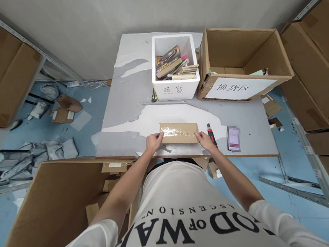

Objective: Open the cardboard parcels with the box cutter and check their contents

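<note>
A small brown cardboard box (179, 133) lies flat near the table's front edge, with shiny clear tape along its top. My left hand (154, 141) grips its left end, thumb on top and fingers partly hidden. On the opposite end, my right hand (204, 139) holds the right edge in the same way. Just beyond my right hand rests a red and black utility knife (212, 135). A phone (233, 138) with a blurred, lit screen lies farther right.
A white foam box (176, 89) of books and a large open carton (239, 88) stand at the table's back. Beside the foam box lies a yellow cutter (154, 95). A big open carton (59, 202) of boxes sits lower left. Shelves with cartons (307, 84) flank the table.
</note>
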### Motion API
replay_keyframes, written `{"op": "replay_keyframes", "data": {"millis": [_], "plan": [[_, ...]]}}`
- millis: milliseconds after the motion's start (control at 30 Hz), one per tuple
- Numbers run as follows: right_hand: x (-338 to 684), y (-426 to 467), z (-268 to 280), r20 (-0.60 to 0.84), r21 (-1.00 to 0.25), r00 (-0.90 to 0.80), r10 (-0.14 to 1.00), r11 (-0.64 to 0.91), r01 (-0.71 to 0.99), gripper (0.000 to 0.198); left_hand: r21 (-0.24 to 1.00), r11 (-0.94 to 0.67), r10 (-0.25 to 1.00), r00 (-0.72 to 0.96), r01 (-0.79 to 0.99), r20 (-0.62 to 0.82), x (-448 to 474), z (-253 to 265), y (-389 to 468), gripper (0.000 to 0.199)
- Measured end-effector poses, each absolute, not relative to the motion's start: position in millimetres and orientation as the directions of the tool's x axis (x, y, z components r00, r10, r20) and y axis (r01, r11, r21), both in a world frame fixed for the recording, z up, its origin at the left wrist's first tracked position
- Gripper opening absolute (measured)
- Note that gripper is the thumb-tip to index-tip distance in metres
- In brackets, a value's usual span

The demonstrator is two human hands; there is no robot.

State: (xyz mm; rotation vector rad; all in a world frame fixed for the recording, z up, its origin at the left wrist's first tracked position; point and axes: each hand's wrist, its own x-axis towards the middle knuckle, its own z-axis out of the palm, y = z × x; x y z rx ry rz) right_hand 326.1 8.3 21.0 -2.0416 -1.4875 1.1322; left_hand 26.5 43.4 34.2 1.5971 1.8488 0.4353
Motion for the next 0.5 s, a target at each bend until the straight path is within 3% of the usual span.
{"op": "replay_keyframes", "data": {"millis": [200, 500], "plan": [[321, -2, 9, -0.378, -0.737, 0.166, 0.911, -0.405, 0.542, 0.044, 0.702, 0.235, 0.954, -0.023, 0.672, -0.298, 24, 19, 29, 0.050], [318, -3, 5, -0.382, -0.778, 0.181, 0.906, -0.421, 0.466, 0.048, 0.812, 0.276, 0.950, -0.020, 0.514, -0.310, 27, 9, 17, 0.059]]}}
